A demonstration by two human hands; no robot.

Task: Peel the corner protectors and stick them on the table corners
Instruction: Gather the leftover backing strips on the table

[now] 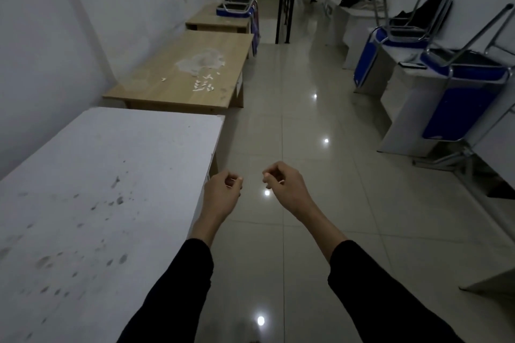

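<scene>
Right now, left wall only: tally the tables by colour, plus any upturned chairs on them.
White tables: 1
Wood tables: 2
Upturned blue chairs: 1
Total: 4

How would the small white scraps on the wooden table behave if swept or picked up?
The white scraps look tiny and thin, so probably very light and apt to scatter when pushed. They lie flat on the wooden table, so likely need a fingertip pinch. Whether they are sticky cannot be told.
</scene>
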